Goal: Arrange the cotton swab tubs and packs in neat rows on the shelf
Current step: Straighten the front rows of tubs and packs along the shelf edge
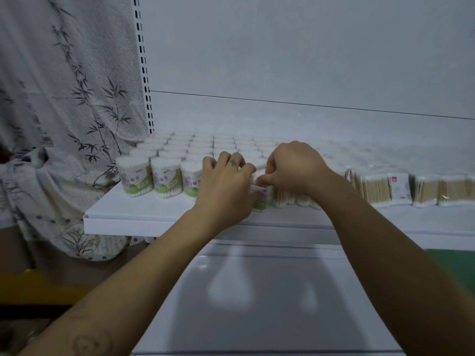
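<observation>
Tub (262, 199) gripped by L hand (226, 186) at its side, R hand (290, 170) pinching its top. Slide flush w/ front-row tubs (167, 178) (label out).

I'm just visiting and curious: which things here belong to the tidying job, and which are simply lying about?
Part of the job: cotton swab tubs, swab packs, shelf, left hand and right hand, both at the front tub.
Just there: bamboo-print curtain, slotted upright, lower shelf.

Reaching forward with both bare forearms, left hand (226, 187) knuckles-up with fingers bent, right hand (293, 168) fisted just beside it, pinching a tub (261, 201).
</observation>
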{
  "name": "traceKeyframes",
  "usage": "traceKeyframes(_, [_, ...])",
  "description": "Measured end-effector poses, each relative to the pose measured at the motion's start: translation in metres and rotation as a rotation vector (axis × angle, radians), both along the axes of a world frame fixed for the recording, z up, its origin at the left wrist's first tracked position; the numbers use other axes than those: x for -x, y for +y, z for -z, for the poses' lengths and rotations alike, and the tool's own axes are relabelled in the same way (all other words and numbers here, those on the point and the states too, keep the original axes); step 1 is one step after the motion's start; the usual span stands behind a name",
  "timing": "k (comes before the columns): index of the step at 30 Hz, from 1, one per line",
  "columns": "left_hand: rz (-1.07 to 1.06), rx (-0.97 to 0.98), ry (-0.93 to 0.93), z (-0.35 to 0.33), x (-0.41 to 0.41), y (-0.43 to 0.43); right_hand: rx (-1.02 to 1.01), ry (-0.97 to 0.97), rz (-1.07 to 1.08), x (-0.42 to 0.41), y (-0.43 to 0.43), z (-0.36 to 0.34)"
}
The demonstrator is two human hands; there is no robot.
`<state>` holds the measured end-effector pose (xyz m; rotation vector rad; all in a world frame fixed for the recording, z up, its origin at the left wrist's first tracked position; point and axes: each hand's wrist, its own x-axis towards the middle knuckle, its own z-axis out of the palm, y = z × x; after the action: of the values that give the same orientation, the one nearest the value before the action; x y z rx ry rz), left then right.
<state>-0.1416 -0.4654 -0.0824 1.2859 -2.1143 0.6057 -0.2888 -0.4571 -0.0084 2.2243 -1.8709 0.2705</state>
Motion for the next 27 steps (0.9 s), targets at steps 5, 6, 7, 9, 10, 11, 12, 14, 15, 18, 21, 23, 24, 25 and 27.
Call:
traceKeyframes(5, [0.021,-0.012,0.014,-0.002,0.008,0.0,-0.058,-0.107,-0.039,0.005,0.008,-0.001])
traceKeyframes(6, [0.019,-0.023,0.021,-0.003,0.009,0.0,-0.08,-0.13,-0.047,0.011,0.011,-0.004])
traceKeyframes(7, [0.02,-0.037,0.039,-0.003,0.012,-0.001,-0.069,-0.153,-0.043,0.018,0.012,-0.008])
traceKeyframes(9, [0.02,-0.062,0.055,-0.004,0.017,0.0,0.013,-0.192,-0.011,0.035,0.01,-0.013])
traceKeyframes(10, [0.016,-0.065,0.038,-0.004,0.02,0.001,0.038,-0.187,0.008,0.043,0.007,-0.014])
traceKeyframes(11, [0.007,-0.065,0.014,-0.005,0.022,-0.001,0.031,-0.152,0.022,0.048,0.004,-0.014])
traceKeyframes(12, [-0.003,-0.063,-0.005,-0.004,0.024,-0.003,0.001,-0.095,0.023,0.051,0.001,-0.012])
traceKeyframes(14, [-0.025,-0.049,-0.026,-0.005,0.025,-0.007,-0.055,0.008,-0.015,0.05,-0.004,-0.004])
traceKeyframes(15, [-0.04,-0.047,-0.033,-0.006,0.025,-0.009,-0.061,0.032,-0.043,0.049,-0.005,0.0])
traceKeyframes(18, [-0.069,-0.059,-0.061,-0.009,0.029,-0.01,-0.03,0.044,-0.107,0.048,-0.007,0.007])
traceKeyframes(21, [-0.079,-0.057,-0.066,-0.009,0.031,-0.013,0.012,0.07,-0.108,0.052,-0.008,0.013])
traceKeyframes(23, [-0.097,-0.069,-0.052,-0.008,0.033,-0.014,0.038,0.108,-0.113,0.055,-0.009,0.016])
traceKeyframes(24, [-0.105,-0.076,-0.046,-0.007,0.035,-0.015,0.042,0.115,-0.122,0.058,-0.01,0.017])
traceKeyframes(25, [-0.109,-0.077,-0.042,-0.006,0.037,-0.015,0.041,0.117,-0.131,0.06,-0.011,0.019])
traceKeyframes(27, [-0.122,-0.073,-0.04,-0.006,0.039,-0.016,0.048,0.131,-0.151,0.063,-0.012,0.022])
